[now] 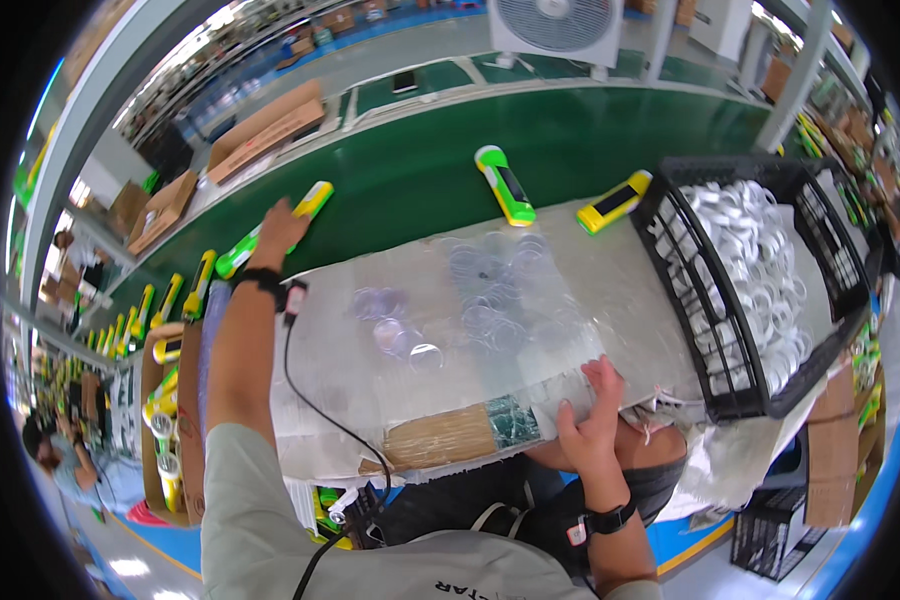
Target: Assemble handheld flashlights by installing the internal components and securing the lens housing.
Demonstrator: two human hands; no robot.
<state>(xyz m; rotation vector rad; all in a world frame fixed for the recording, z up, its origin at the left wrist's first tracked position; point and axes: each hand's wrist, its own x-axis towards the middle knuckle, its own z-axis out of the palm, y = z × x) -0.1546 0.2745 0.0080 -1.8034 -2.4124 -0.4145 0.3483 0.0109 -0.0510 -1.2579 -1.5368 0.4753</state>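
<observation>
My left hand (282, 230) reaches to the green conveyor belt at the far left. Its fingers close over the middle of a green and yellow flashlight (316, 198), whose two ends show on either side. Near the front edge of the worktable, my right hand (592, 420) is raised with nothing in it, thumb and fingers apart. Between the hands, loose clear round discs (490, 290) lie on the covered tabletop (320, 370), and a smaller group of discs (395, 325) sits closer to me. Another flashlight (506, 187) rests on the belt's near side.
A yellow flashlight (613, 203) lies beside a black crate (715, 290) full of white rings (760, 270). At the left stands a cardboard box (192, 420) of flashlights, with several more lined up past it. A fan (555, 25) stands beyond the belt (400, 150).
</observation>
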